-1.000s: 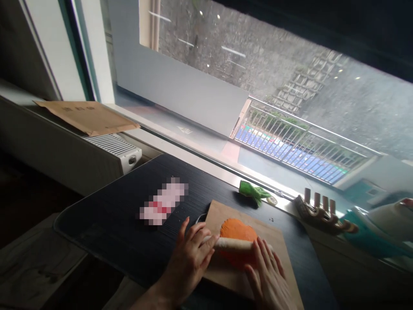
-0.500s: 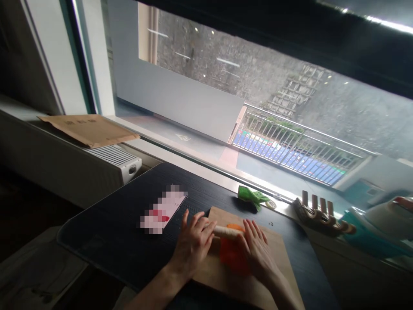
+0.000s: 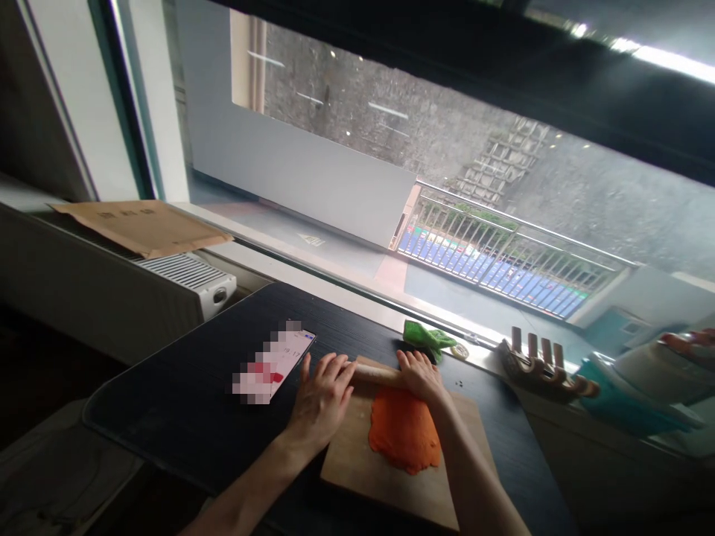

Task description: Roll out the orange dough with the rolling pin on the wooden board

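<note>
A pale wooden rolling pin point(image 3: 377, 374) lies across the far part of a wooden board point(image 3: 357, 465). My left hand point(image 3: 321, 394) rests over its left end, fingers bent onto it. On the right end sits my right hand point(image 3: 421, 374), its fingers curled over the wood. Closer to me on the board spreads a flat, rounded sheet of orange dough point(image 3: 405, 432) with an uneven edge, uncovered by the pin. Whether it is food dough or modelling clay, I cannot tell.
A phone point(image 3: 279, 365) with a lit, partly blurred screen lies left on the dark table point(image 3: 184, 394). Behind the board are a green cloth point(image 3: 427, 337) and a tape roll point(image 3: 459, 351). A brown envelope point(image 3: 145, 227) covers part of the radiator point(image 3: 215, 286). A wooden rack point(image 3: 539, 361) stands right.
Both hands have pushed the rolling pin away from me, off the orange dough toward the board's far edge. The whole dough sheet now shows. The view has shifted slightly.
</note>
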Available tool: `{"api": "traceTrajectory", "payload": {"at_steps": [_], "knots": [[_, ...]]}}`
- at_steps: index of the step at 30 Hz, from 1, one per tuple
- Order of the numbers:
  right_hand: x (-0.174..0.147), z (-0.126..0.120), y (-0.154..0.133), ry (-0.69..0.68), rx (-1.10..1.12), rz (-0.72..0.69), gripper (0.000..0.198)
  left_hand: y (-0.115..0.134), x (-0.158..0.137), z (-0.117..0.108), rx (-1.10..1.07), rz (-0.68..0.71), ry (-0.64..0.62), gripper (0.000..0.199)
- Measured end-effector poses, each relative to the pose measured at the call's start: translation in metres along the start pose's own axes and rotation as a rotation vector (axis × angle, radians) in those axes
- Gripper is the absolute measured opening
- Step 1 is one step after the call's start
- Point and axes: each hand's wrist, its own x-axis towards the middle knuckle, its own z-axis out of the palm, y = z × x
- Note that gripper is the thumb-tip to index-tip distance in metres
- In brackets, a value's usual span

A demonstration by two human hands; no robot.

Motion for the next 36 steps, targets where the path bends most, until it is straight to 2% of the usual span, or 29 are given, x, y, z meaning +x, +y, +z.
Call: {"api": "traceTrajectory", "payload": {"at_steps": [2, 4, 8, 10, 12, 16, 18, 20, 23, 28, 30, 32, 36], "knots": [[-0.02, 0.01, 0.002, -0.003, 0.026, 0.026, 0.046, 0.0, -0.003, -0.003, -0.007, 0.014, 0.0, 0.036], [-0.058, 0.031, 0.005, 0.045, 0.049, 0.041, 0.049, 0.003, -0.006, -0.005, -0.041, 0.031, 0.0, 0.033], [-0.135, 0.077, 0.01, 0.366, 0.037, -0.059, 0.06, 0.009, -0.013, -0.001, -0.147, 0.112, -0.074, 0.03], [-0.147, 0.084, 0.011, 0.408, 0.025, -0.079, 0.061, 0.011, -0.012, 0.005, -0.193, 0.155, -0.12, 0.03], [-0.133, 0.076, 0.012, 0.349, 0.028, -0.049, 0.061, 0.012, -0.003, 0.012, -0.201, 0.155, -0.137, 0.029], [-0.059, 0.034, 0.015, 0.129, 0.042, 0.081, 0.051, 0.015, 0.036, 0.033, -0.106, 0.117, -0.156, 0.032], [-0.028, 0.016, 0.016, 0.106, 0.053, 0.107, 0.045, 0.017, 0.059, 0.043, -0.068, 0.123, -0.168, 0.032], [-0.016, 0.008, 0.017, 0.112, 0.067, 0.107, 0.044, 0.018, 0.073, 0.049, -0.054, 0.138, -0.183, 0.032], [-0.036, 0.018, 0.015, 0.13, 0.081, 0.093, 0.046, 0.015, 0.066, 0.046, -0.05, 0.174, -0.221, 0.035], [-0.117, 0.063, 0.004, 0.349, 0.06, -0.095, 0.059, 0.0, 0.007, 0.021, -0.046, 0.305, -0.225, 0.041], [-0.132, 0.07, 0.001, 0.384, 0.056, -0.126, 0.06, -0.001, -0.003, 0.016, -0.039, 0.332, -0.225, 0.044], [-0.125, 0.063, 0.001, 0.343, 0.062, -0.09, 0.059, 0.005, 0.008, 0.019, -0.047, 0.283, -0.271, 0.042], [-0.076, 0.03, 0.011, 0.173, 0.09, 0.094, 0.054, 0.03, 0.064, 0.045, -0.056, 0.18, -0.348, 0.038]]}}
